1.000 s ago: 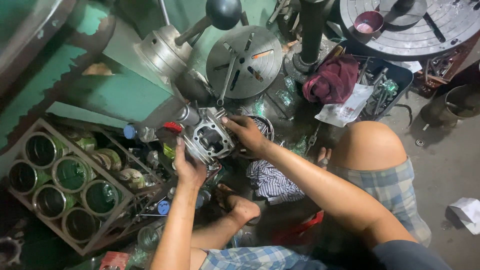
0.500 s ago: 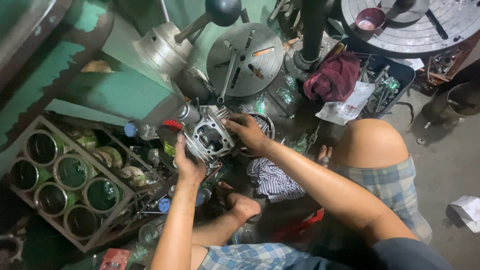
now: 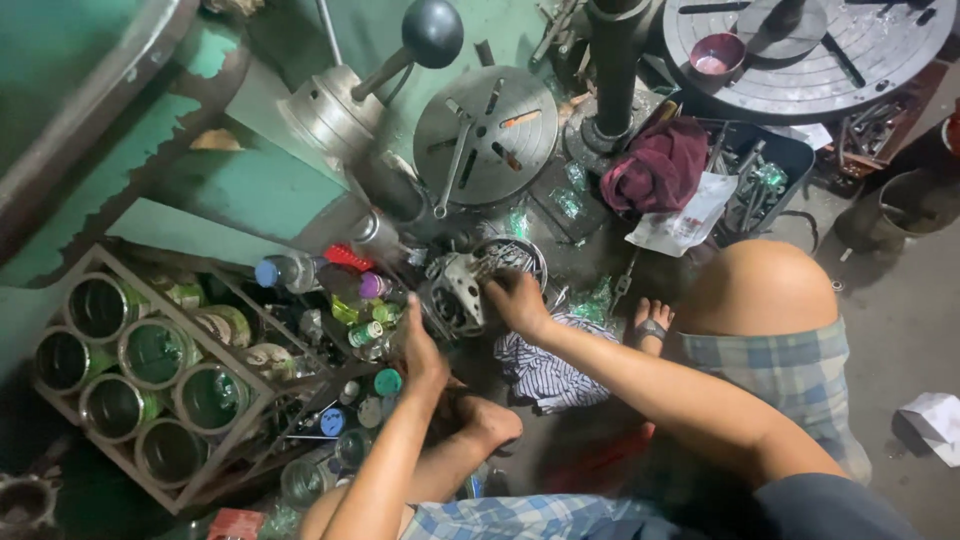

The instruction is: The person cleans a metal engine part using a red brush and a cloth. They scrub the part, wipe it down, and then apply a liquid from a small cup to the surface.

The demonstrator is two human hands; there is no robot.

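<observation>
- the engine part [image 3: 458, 292] is sitting low on the floor against the green machine [image 3: 250, 180], right hand [image 3: 518, 300] gripping its edge.
- left hand [image 3: 422, 358] is hovering beside it, fingers loosely curled, holding nothing i can see.
- one-handed, it is risking tipping into the bottles [image 3: 345, 300] just beside it.
- the bare foot [image 3: 490, 420] is lying near, exposed to a drop.

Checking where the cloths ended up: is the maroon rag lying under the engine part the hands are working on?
No: the maroon rag lies beside the dark column, while a striped cloth lies below the engine part.
</observation>
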